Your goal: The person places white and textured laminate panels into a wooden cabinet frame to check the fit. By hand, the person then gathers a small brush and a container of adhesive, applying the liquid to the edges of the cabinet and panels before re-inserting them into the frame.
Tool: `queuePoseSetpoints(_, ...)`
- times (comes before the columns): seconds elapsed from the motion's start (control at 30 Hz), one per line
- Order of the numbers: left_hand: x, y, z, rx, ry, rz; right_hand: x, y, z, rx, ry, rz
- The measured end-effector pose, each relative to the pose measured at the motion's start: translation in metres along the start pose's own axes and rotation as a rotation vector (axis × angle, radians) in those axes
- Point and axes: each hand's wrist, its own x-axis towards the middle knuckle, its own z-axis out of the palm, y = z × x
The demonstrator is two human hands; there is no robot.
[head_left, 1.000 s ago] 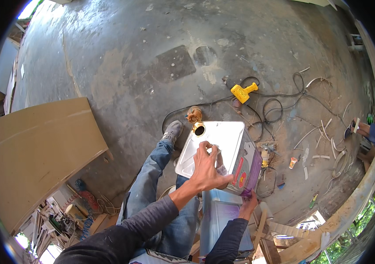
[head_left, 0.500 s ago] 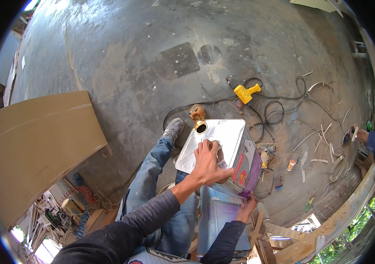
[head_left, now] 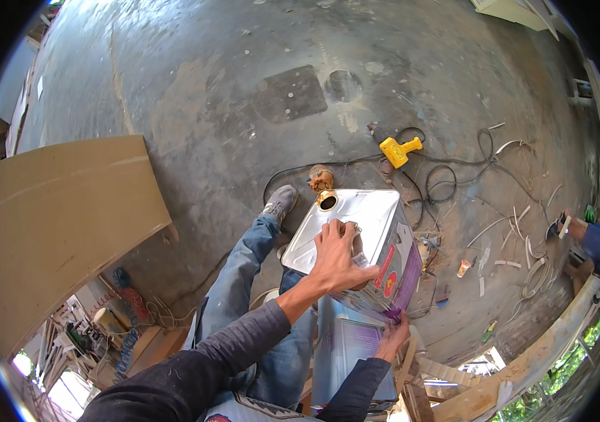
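"Well, what's largest?"
"Grey floor (head_left: 229, 105), then a tin (head_left: 376, 221) at the right knee (head_left: 290, 283), just past a blue can (head_left: 356, 355)."
"Its label (head_left: 403, 273)?"
"Purple and grey, with red."
"Hands?"
"Left hand (head_left: 337, 261): fingers clasping its top. Right hand (head_left: 391, 339): fingers grasping its lower corner."
"Inside?"
"Dark through the round opening (head_left: 328, 202); contents unclear."

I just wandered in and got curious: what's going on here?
A person is handling a big metal can. The left hand curls over its white top; the right hand is at its lower edge. The round opening near the top's far left corner is uncovered. A yellow power tool lies on the floor beyond.
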Motion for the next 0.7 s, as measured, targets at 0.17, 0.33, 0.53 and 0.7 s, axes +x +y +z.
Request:
queuePoseSetpoints(0.17, 0.0012, -0.0014, -0.0027, 0.004, -0.033, -0.025, -0.0044, -0.0029, 0.0001, -0.025, -0.009, 0.005)
queuePoseSetpoints(0.33, 0.0016, -0.0006, -0.0042, 0.005, -0.033, -0.024, -0.0042, -0.0024, -0.0036, -0.036, -0.018, -0.007)
queuePoseSetpoints(0.53, 0.0026, 0.0024, -0.008, -0.008, -0.05, -0.028, -0.0052, -0.0024, -0.0051, -0.032, -0.007, 0.001)
queuePoseSetpoints(0.7, 0.0035, 0.0024, -0.0096, -0.006, -0.055, -0.027, -0.0078, -0.0032, -0.0042, -0.018, -0.017, -0.006)
